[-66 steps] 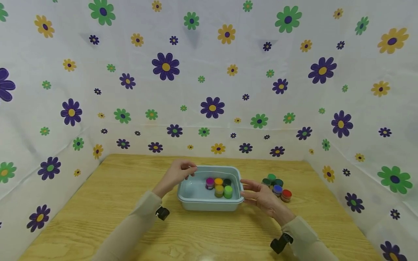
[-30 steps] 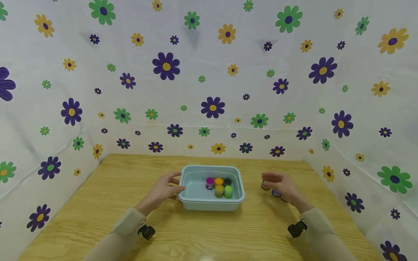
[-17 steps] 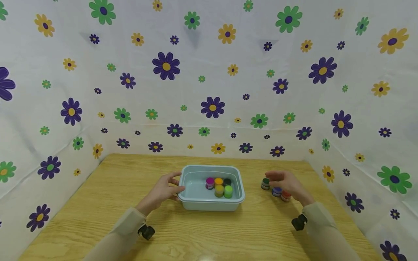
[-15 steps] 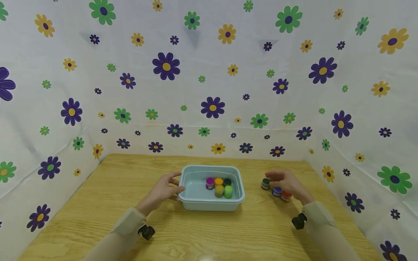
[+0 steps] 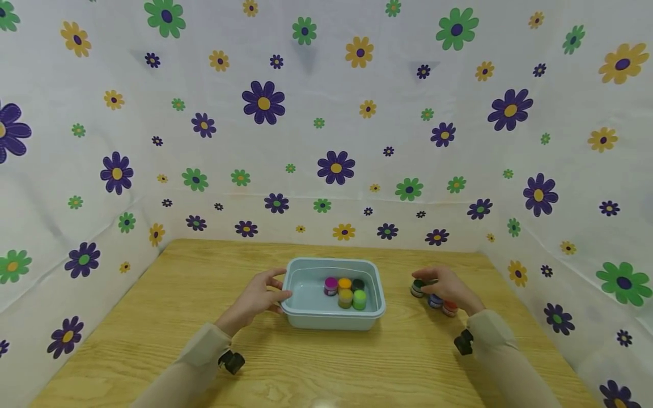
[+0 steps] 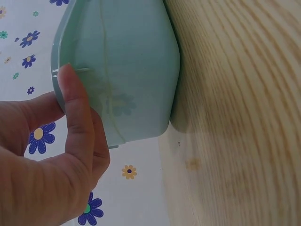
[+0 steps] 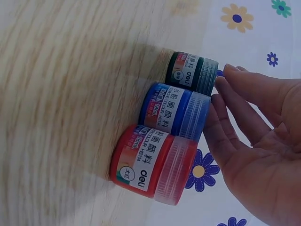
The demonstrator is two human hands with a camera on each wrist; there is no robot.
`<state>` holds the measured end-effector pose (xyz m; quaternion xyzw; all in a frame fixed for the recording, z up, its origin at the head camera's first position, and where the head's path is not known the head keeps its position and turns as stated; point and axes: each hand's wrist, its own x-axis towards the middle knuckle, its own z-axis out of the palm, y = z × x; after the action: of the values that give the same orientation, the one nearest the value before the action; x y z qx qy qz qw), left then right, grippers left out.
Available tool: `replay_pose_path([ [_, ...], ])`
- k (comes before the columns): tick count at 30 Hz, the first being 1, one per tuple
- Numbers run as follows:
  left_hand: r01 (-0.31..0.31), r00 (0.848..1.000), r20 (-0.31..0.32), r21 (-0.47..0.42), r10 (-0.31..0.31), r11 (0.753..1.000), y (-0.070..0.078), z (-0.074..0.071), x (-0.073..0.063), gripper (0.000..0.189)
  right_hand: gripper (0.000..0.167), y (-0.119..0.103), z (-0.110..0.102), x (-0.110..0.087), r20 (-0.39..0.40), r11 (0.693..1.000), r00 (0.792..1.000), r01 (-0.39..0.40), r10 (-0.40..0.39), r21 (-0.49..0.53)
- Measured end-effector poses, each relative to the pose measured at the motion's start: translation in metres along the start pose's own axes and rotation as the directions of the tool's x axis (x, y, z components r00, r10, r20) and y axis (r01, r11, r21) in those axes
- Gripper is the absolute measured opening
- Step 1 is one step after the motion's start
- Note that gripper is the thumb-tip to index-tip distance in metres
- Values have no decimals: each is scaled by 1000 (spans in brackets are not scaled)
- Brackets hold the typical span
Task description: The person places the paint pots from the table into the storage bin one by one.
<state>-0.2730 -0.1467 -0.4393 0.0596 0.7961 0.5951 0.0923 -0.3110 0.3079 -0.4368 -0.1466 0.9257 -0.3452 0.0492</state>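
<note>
A pale blue plastic tub (image 5: 331, 322) stands on the table with several small paint jars inside, among them a purple jar (image 5: 330, 286) and a light green jar (image 5: 359, 300). My left hand (image 5: 255, 300) pinches the tub's left rim, thumb inside and fingers outside. Over at the right, my right hand (image 5: 449, 286) has its fingertips close by the lid of a dark green paint jar (image 7: 186, 70); contact is unclear. A blue paint jar (image 7: 162, 108) and a red paint jar (image 7: 141, 162) line up beside it. My hand hides what lies behind these jars.
The wooden table (image 5: 326, 368) carries the tub near its middle, with a gap of bare wood between it and the jars. A white flowered cloth (image 5: 326, 124) walls in the back and both sides.
From the tub's back left corner my left hand has shifted to its left rim. My right hand has left the tub's right rim and come down over the jars.
</note>
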Motion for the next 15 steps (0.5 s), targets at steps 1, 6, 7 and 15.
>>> replay_pose_path([
  [1, 1, 1000, 1, 1, -1, 1000, 0, 0, 0, 62, 39, 0, 0, 0, 2, 1000, 1000, 1, -1, 0],
  [6, 6, 1000, 1, 2, -6, 1000, 1, 0, 0, 62, 39, 1, 1, 3, 4, 1000, 1000, 20, -20, -21],
  [7, 6, 1000, 0, 2, -6, 1000, 1, 0, 0, 62, 38, 1, 1, 4, 8, 999, 1000, 29, -29, -26],
  [15, 19, 1000, -10, 18, -18, 1000, 2, 0, -1, 61, 41, 3, -2, 10, 115, 994, 988, 106, -106, 11],
])
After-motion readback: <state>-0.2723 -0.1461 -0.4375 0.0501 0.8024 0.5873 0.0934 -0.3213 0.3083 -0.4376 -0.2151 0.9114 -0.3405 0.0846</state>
